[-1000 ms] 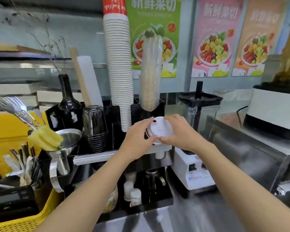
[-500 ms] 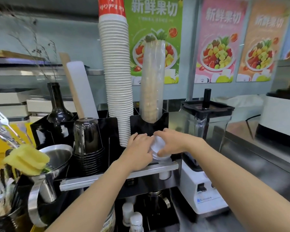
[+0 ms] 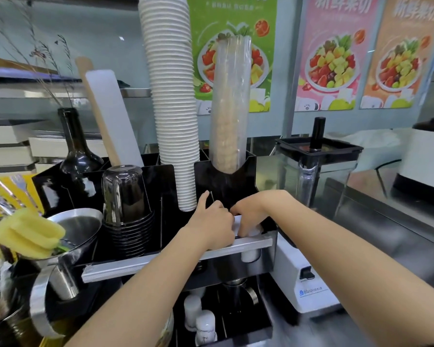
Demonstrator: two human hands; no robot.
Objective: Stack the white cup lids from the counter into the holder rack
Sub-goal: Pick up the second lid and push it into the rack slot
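Both hands press together over a front compartment of the black holder rack (image 3: 226, 186). My left hand (image 3: 209, 226) and my right hand (image 3: 251, 216) close around white cup lids (image 3: 237, 222), of which only a thin white edge shows between the fingers. The lids sit low in the rack, just behind its silver front rail (image 3: 161, 259). More white lid material (image 3: 250, 255) shows below the rail under my right hand.
A tall stack of white paper cups (image 3: 172, 101) and a clear cup sleeve (image 3: 229, 106) rise right behind the hands. Black cups (image 3: 127, 209) stand left; a blender (image 3: 313, 171) on a white base (image 3: 308, 284) stands right. A steel funnel (image 3: 75, 229) and dark bottle (image 3: 74, 151) are at left.
Both hands carried the white lids down from chest height into the rack's front compartment. The lid face, fully visible before, is now almost hidden by the fingers. The view moved closer.
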